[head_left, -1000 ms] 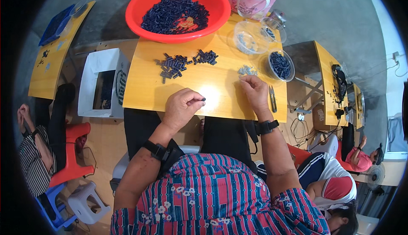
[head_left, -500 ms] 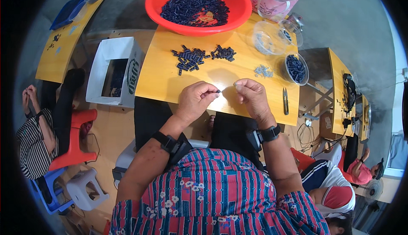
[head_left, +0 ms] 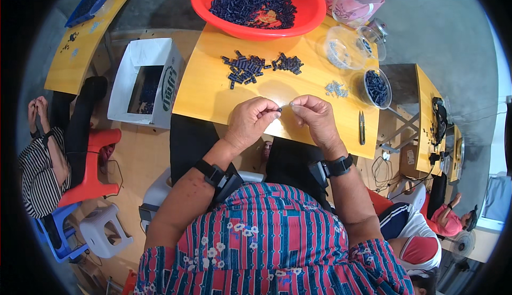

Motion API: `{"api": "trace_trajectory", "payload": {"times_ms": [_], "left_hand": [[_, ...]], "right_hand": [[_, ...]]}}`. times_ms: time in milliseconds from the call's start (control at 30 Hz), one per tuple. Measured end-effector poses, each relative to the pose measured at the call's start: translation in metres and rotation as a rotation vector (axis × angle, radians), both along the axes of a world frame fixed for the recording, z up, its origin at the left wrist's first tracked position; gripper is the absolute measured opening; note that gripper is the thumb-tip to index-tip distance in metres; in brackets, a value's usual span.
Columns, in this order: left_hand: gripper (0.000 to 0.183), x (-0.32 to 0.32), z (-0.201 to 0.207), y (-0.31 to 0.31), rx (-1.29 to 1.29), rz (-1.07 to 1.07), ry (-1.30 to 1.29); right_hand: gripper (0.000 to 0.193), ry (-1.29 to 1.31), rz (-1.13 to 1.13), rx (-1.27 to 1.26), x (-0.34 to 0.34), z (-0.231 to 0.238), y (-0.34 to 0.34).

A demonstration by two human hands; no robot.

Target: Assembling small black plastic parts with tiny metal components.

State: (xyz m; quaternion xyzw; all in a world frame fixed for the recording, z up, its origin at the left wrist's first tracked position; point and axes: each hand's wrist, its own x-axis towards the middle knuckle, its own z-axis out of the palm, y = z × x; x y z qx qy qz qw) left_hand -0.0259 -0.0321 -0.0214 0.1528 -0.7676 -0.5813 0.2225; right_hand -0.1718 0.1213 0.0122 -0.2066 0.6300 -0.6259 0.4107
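Observation:
Over the near edge of the yellow table (head_left: pixel 213 100), my left hand (head_left: pixel 252 119) pinches a small black plastic piece (head_left: pixel 279 110) between thumb and forefinger. My right hand (head_left: pixel 313 115) faces it, finger and thumb pinched on a tiny silvery metal part (head_left: pixel 292 104), too small to name surely. The two held pieces are close together; whether they touch I cannot tell. Beyond my hands lie a larger pile of black pieces (head_left: pixel 245 68) and a smaller pile (head_left: pixel 287 63). To the right sit a small heap of silvery metal parts (head_left: pixel 336 89) and a pair of thread snips (head_left: pixel 362 128).
A red basin (head_left: pixel 314 15) of black pieces stands at the back. Clear tubs (head_left: pixel 326 55) and a round tub of black pieces (head_left: pixel 377 89) line the right side, near a pink bag (head_left: pixel 368 2). A white carton (head_left: pixel 120 95) stands left. Other people sit on both sides.
My right hand has moved left, bringing its tiny metal part nearer the black piece in my left hand. The whole view has shifted slightly.

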Motion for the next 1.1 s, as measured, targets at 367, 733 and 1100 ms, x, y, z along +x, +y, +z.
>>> {"api": "trace_trajectory", "payload": {"times_ms": [367, 733, 1100], "left_hand": [[0.012, 0.001, -0.002, 0.001, 0.080, 0.013, 0.054], [0.011, 0.002, 0.004, 0.000, 0.083, -0.019, -0.004], [0.011, -0.002, -0.002, 0.002, -0.003, 0.028, 0.016]], "right_hand": [[0.006, 0.526, -0.069, -0.020, 0.017, -0.020, -0.007], [0.013, 0.850, -0.071, 0.039, 0.031, -0.003, -0.012], [0.021, 1.027, 0.022, 0.025, 0.028, 0.000, -0.008]]}}
